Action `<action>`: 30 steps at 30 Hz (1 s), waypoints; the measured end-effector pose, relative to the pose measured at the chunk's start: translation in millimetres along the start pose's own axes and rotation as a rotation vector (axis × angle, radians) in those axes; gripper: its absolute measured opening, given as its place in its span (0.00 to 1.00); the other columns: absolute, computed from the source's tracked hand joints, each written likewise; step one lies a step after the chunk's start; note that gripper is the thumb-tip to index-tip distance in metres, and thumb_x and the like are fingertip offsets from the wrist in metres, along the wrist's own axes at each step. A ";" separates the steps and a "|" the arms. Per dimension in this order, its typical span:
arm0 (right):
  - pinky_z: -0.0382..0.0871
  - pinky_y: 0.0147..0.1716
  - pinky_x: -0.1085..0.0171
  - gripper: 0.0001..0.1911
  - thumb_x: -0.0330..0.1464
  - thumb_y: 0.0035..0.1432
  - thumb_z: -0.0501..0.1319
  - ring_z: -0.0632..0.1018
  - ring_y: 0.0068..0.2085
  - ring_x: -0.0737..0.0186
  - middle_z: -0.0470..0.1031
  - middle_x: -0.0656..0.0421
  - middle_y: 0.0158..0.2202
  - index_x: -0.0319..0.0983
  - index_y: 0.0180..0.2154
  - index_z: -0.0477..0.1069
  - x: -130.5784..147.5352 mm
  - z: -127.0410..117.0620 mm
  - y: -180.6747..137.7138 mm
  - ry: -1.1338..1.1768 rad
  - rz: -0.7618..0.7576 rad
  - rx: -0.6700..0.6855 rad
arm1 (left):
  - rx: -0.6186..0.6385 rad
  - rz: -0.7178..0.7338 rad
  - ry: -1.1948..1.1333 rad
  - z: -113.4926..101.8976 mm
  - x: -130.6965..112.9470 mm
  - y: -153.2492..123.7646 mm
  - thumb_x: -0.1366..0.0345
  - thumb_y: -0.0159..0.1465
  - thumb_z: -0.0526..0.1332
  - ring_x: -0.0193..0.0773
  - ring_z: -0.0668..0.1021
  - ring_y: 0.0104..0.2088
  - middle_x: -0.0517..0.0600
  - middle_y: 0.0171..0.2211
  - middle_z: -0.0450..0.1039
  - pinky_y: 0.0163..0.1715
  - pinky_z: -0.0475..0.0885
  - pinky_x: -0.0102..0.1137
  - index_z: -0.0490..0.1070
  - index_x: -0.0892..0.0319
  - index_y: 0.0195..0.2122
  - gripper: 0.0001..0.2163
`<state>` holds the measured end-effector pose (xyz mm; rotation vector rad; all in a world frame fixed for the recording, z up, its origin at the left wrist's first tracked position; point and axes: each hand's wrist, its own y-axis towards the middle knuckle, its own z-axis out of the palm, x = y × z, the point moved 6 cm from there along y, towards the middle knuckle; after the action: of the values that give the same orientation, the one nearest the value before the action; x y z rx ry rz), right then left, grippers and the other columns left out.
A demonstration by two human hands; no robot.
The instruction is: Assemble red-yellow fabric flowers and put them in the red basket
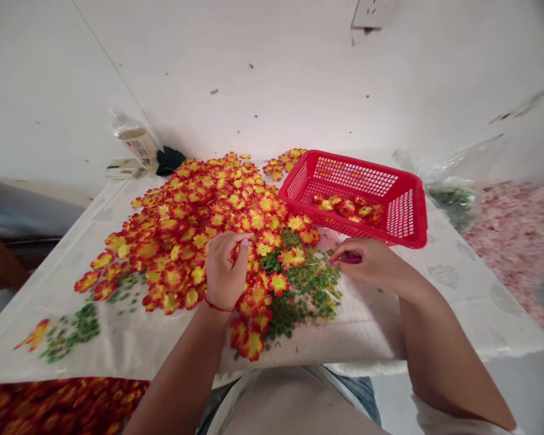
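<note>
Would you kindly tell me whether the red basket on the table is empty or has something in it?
It is not empty: the red basket holds a small cluster of red-and-yellow artificial flowers on its floor, far from full.

Red basket (367, 187): glossy moulded plastic, smooth, w/ mesh-cut walls. Flower heads (185, 241) look like matt fabric, slightly rough at cut edges; green leaves (294, 296) similar, dull finish; magenta stick (344, 260) smooth, shiny, prob. plastic. Table cover (457, 302) white, creased, soft sheen, cloth or thin plastic, can't tell; bottle (133, 139) clear glossy plastic; bag (457, 163) thin clear plastic; wall (254, 78) matt paint, scuffed.
</note>
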<state>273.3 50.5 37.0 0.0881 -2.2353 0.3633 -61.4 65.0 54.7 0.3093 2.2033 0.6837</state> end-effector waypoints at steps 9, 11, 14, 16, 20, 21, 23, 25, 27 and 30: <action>0.73 0.38 0.58 0.10 0.37 0.61 0.68 0.85 0.38 0.54 0.90 0.56 0.40 0.46 0.41 0.89 -6.3 4.2 2.4 -0.038 -0.016 0.017 | 0.038 -0.020 -0.012 3.2 2.2 -0.7 0.62 0.79 0.62 0.46 0.87 0.50 0.48 0.46 0.90 0.62 0.75 0.44 0.86 0.51 0.48 0.10; 0.73 0.38 0.58 0.10 0.37 0.60 0.68 0.86 0.39 0.53 0.90 0.56 0.41 0.46 0.41 0.89 -5.8 3.9 2.1 -0.033 -0.017 0.017 | 0.042 -0.021 -0.017 3.3 2.3 -0.8 0.62 0.79 0.62 0.46 0.87 0.50 0.47 0.46 0.89 0.61 0.75 0.44 0.86 0.50 0.48 0.10; 0.74 0.39 0.57 0.10 0.36 0.60 0.68 0.86 0.39 0.52 0.91 0.55 0.41 0.46 0.40 0.89 -4.2 3.0 1.6 -0.030 -0.025 0.019 | 0.042 -0.022 -0.020 2.7 1.6 -0.8 0.63 0.79 0.62 0.46 0.87 0.50 0.47 0.46 0.89 0.61 0.75 0.44 0.85 0.50 0.48 0.10; 0.75 0.40 0.57 0.10 0.36 0.60 0.68 0.86 0.39 0.52 0.90 0.55 0.40 0.45 0.40 0.89 -3.7 2.5 1.6 -0.036 -0.027 0.019 | 0.043 -0.020 -0.020 2.4 0.9 -0.6 0.63 0.79 0.62 0.46 0.87 0.50 0.47 0.46 0.90 0.61 0.75 0.44 0.85 0.51 0.48 0.10; 0.75 0.39 0.57 0.10 0.37 0.60 0.68 0.85 0.37 0.53 0.89 0.55 0.38 0.45 0.40 0.89 -3.9 2.2 2.3 -0.053 -0.035 0.014 | 0.053 -0.022 -0.021 2.6 0.1 0.1 0.63 0.80 0.62 0.46 0.87 0.50 0.47 0.45 0.90 0.61 0.74 0.44 0.85 0.51 0.48 0.10; 0.74 0.39 0.57 0.11 0.37 0.60 0.68 0.84 0.36 0.54 0.89 0.55 0.38 0.45 0.40 0.89 -3.9 2.1 2.4 -0.058 -0.037 0.012 | 0.055 -0.023 -0.021 2.8 0.0 0.2 0.63 0.80 0.62 0.46 0.87 0.50 0.47 0.45 0.90 0.62 0.74 0.45 0.85 0.51 0.48 0.10; 0.74 0.38 0.58 0.11 0.37 0.60 0.67 0.84 0.35 0.55 0.89 0.55 0.38 0.44 0.40 0.89 -3.8 1.9 2.4 -0.069 -0.040 0.012 | 0.058 -0.025 -0.022 3.1 0.0 0.2 0.63 0.80 0.62 0.46 0.87 0.49 0.47 0.45 0.90 0.62 0.74 0.45 0.85 0.51 0.47 0.10; 0.74 0.38 0.58 0.11 0.38 0.60 0.67 0.84 0.35 0.55 0.89 0.55 0.38 0.44 0.40 0.89 -2.9 1.4 2.0 -0.077 -0.045 0.011 | 0.058 -0.025 -0.020 3.4 0.0 -0.1 0.63 0.79 0.62 0.46 0.88 0.49 0.47 0.45 0.90 0.62 0.74 0.45 0.85 0.51 0.47 0.10; 0.73 0.38 0.58 0.11 0.38 0.60 0.67 0.84 0.35 0.54 0.89 0.55 0.38 0.44 0.39 0.88 -1.7 0.5 1.5 -0.081 -0.050 0.005 | 0.061 -0.021 -0.018 3.6 -0.1 -0.5 0.63 0.80 0.62 0.46 0.88 0.49 0.47 0.45 0.90 0.62 0.74 0.44 0.85 0.51 0.48 0.10; 0.73 0.37 0.58 0.11 0.37 0.59 0.67 0.84 0.35 0.55 0.89 0.55 0.37 0.44 0.39 0.88 -0.6 0.6 1.3 -0.083 -0.051 0.000 | 0.065 -0.017 -0.014 3.7 -0.3 -0.7 0.63 0.80 0.62 0.46 0.88 0.50 0.47 0.45 0.90 0.61 0.74 0.44 0.85 0.51 0.48 0.10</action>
<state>273.0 51.6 35.9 0.1633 -2.3107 0.3376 -58.4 65.6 52.5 0.3265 2.2157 0.5998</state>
